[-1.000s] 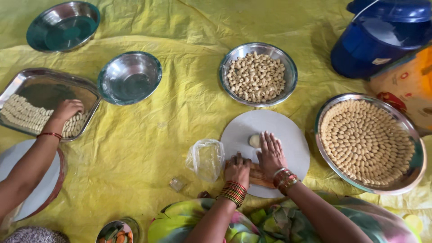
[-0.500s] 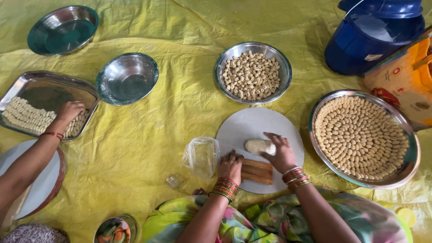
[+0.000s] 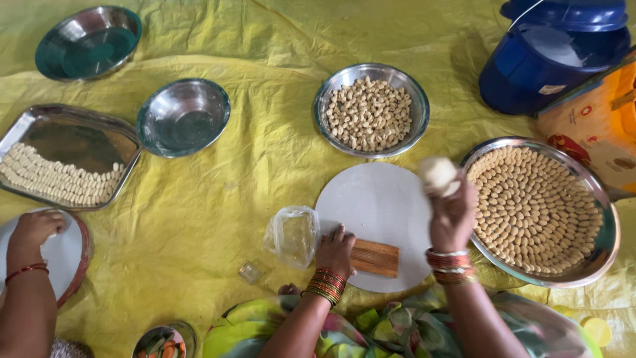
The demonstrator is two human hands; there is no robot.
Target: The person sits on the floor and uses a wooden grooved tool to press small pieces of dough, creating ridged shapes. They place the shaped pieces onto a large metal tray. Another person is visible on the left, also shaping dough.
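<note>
My right hand (image 3: 452, 215) is lifted above the right edge of a round white board (image 3: 374, 205), holding a pale lump of dough (image 3: 438, 174) at its fingertips. Lower on the board, my left hand (image 3: 336, 250) rests on the left end of a ridged wooden block (image 3: 376, 257). A wide steel tray (image 3: 599, 199) to the right holds several neat rings of small shaped dough pieces. Behind the board stands a steel bowl (image 3: 369, 114) of loose dough pieces.
Another person's hand (image 3: 33, 230) rests on a second white board at far left. A rectangular steel tray (image 3: 66, 132) holds rows of pieces. Two empty steel bowls (image 3: 183, 117) (image 3: 87, 41), a clear plastic bag (image 3: 292, 235), a blue lidded container (image 3: 553, 50), all on yellow sheeting.
My right hand has lifted the dough lump off the board and carried it right toward the wide tray. My left hand stays on the wooden block. The other person's hand moved from the rectangular tray down to their board.
</note>
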